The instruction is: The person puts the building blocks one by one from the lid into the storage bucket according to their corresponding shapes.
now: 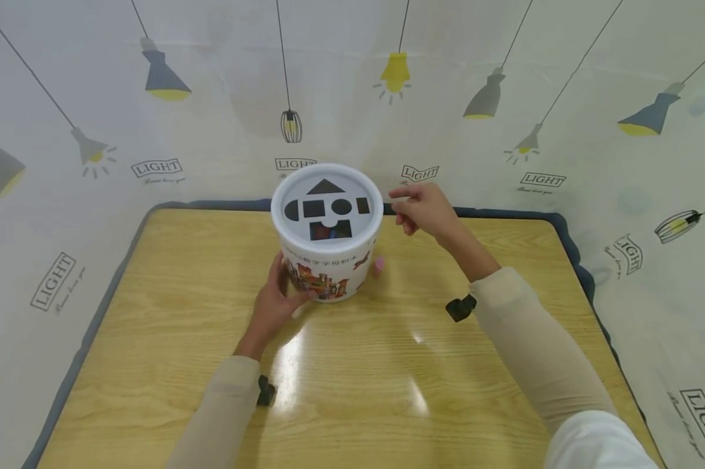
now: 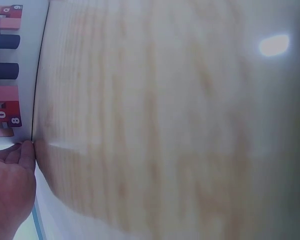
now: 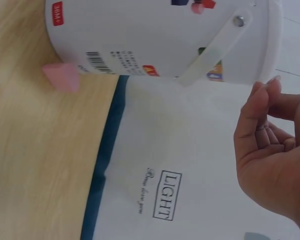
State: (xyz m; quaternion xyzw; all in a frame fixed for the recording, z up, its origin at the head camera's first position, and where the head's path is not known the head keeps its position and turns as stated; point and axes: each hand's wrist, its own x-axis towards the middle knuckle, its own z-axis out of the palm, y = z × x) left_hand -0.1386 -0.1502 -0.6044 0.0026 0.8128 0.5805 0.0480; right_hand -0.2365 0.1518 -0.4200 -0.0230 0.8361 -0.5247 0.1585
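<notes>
A white toy bucket (image 1: 329, 270) with printed pictures stands upright on the table. Its white lid (image 1: 360, 225) is on, with cut-out holes shaped as a triangle, half circle, square, circle, rectangle and notched block. My left hand (image 1: 273, 303) holds the bucket low on its left side, thumb at the front; the left wrist view catches this hand (image 2: 12, 187) at the bucket's bottom edge. My right hand (image 1: 425, 210) is beside the lid's right rim, holding nothing visible. In the right wrist view its thumb and index fingertips (image 3: 274, 85) come close together by the rim.
A pink triangular block (image 3: 62, 76) lies on the table right of the bucket, mostly hidden in the head view. The wooden table (image 1: 182, 293) ends at a dark blue edge (image 1: 487, 213) behind the bucket. A white lamp-print curtain (image 1: 340, 78) surrounds it.
</notes>
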